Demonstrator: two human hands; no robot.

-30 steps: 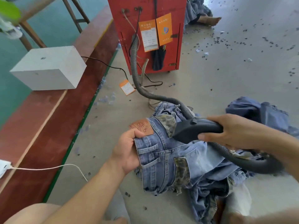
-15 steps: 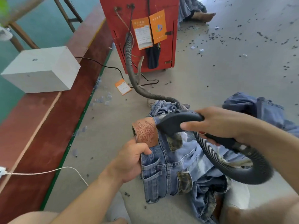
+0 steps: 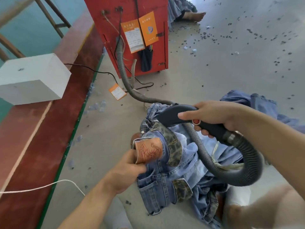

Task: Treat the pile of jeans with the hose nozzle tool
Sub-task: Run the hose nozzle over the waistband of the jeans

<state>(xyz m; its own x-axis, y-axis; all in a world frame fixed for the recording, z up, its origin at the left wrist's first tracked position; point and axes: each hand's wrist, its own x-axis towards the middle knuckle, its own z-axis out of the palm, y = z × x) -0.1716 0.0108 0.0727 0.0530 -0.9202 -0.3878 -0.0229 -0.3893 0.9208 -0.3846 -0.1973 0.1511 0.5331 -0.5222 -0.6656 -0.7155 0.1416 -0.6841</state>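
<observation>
A pile of light blue jeans (image 3: 166, 184) lies on the concrete floor in front of me. My left hand (image 3: 128, 171) grips the waistband of the top pair beside its brown leather patch (image 3: 148, 152) and holds it lifted. My right hand (image 3: 212, 114) holds the black hose nozzle (image 3: 175, 115), whose tip sits at the raised waistband. A red button (image 3: 196, 121) shows on the handle. The grey ribbed hose (image 3: 247, 167) loops below my right wrist and runs back to the red machine (image 3: 132, 30).
A darker blue garment (image 3: 257, 103) lies to the right. A white block (image 3: 31, 80) rests on the red-brown ledge (image 3: 41, 129) at left, with a white cord (image 3: 41, 187). An orange tag (image 3: 117, 92) and dark scraps litter the floor. A person's bare foot (image 3: 194, 16) shows behind the machine.
My left hand has raised and folded the waistband, so the leather patch now curls over. My right hand has lifted the nozzle up and back along the waistband.
</observation>
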